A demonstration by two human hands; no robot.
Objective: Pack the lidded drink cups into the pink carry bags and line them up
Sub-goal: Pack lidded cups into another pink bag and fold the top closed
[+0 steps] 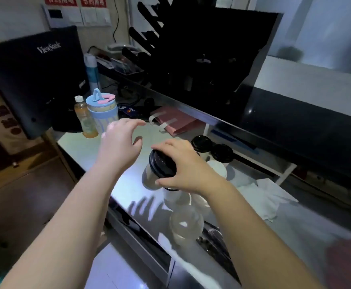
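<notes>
Lidded drink cup (149, 174), pale body under black lid, tilted with the lid toward the camera, at the middle of the steel counter (91, 151); contact between its base and the counter not discernible. Right hand (184, 167) clamped on the cup from above, fingers curled over the far edge of the lid, thumb pressed against the near side. Just below that hand, a second pale cup (173, 196), upright and partly hidden. Left hand (119, 140) above the counter, left of the held cup, fingers spread and loosely bent, gripping nothing, fingertips near the white handles of the pink carry bags (176, 120); bags flat in a stack at the back of the counter, under the edge of a dark raised shelf (295, 130). Right of the held cup, two more black-lidded cups (201, 143) side by side; just in front of them, an open white cup (217, 168). Nearer the camera, a clear plastic cup (186, 224); to its right, crumpled white paper (271, 197). At far left, dark monitor (34, 80), bottle of orange drink (85, 119), blue lidded tumbler (102, 110).
</notes>
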